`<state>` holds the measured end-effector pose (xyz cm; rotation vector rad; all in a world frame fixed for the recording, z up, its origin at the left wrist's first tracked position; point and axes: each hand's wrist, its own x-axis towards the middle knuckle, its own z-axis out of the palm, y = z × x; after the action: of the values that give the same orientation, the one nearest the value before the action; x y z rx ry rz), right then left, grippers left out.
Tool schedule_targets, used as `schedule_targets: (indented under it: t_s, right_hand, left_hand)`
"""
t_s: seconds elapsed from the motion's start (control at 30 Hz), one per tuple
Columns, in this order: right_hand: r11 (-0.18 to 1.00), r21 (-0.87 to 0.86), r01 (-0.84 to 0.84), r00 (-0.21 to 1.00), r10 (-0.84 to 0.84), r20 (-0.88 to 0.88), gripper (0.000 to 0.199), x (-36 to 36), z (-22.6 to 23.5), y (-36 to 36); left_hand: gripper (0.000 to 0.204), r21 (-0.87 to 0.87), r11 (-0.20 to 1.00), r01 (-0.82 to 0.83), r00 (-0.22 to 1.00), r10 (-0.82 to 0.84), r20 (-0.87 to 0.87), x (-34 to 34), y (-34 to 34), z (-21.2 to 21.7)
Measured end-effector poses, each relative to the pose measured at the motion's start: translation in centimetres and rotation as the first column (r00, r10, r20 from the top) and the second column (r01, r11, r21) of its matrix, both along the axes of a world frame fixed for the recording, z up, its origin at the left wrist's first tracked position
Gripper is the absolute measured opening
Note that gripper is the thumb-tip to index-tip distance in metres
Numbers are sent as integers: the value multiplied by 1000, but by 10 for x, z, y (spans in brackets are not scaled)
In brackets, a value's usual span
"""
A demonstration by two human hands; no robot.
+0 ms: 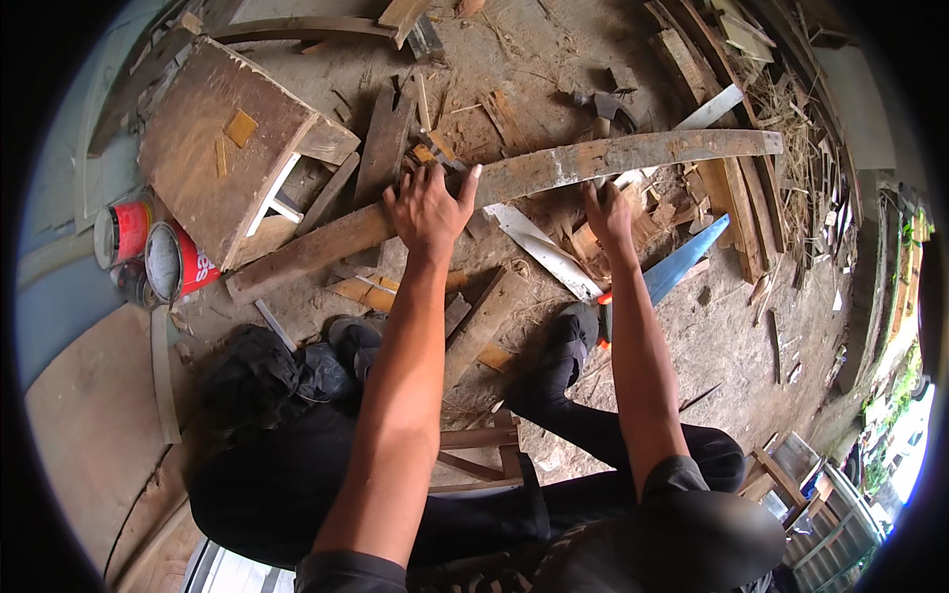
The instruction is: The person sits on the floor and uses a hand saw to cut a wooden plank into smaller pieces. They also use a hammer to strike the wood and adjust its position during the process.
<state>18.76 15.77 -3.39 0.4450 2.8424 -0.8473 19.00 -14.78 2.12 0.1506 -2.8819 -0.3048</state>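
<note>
Head view: one long plank (633, 156), running from left of centre to the upper right of the frame; a stretch of it is hidden under the left hand.
Left hand (428, 212): one, centre; fingers bent over the plank's upper edge, gripping it, thumb out to the right.
Right hand (610, 212): one, right of centre; fingers curled at the plank's lower edge, tips hidden, so whether they grip cannot be told.
Blue saw (689, 257): one, right of centre; orange handle partly covered by the right forearm.
Red cans (196, 265): two, far left, one overlapping the other.
Dark shoes (568, 341): two, below centre; the left partly concealed.
Scrap wood (489, 321): overlapping, too jumbled to count.
</note>
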Motion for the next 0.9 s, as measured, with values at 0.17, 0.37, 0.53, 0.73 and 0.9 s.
schedule_targets:
  t_s: [0.17, 0.37, 0.53, 0.73, 0.9]
  right_hand:
    - [887, -461, -2, 996, -42, -85, 31, 15, -11, 20]
    - [635, -713, 298, 946, -96, 310, 29, 3, 32, 19]
    - [565, -710, 421, 904, -202, 376, 13, 47, 43, -19]
    - [552, -684, 477, 878, -270, 394, 12, 148, 76, -70]
    - [567, -671, 478, 878, -303, 370, 22, 230, 135, -105]
  left_hand:
    - [101, 107, 951, 290, 912, -309, 270, 2, -7, 21]
    - [102, 310, 886, 344, 854, -432, 288, -20, -28, 5]
    - [98, 585, 775, 238, 658, -572, 490, -45, -40, 37]
    - [103, 509, 835, 210, 693, -494, 525, -46, -42, 39]
    - [99, 387, 884, 262, 710, -448, 543, -30, -35, 36]
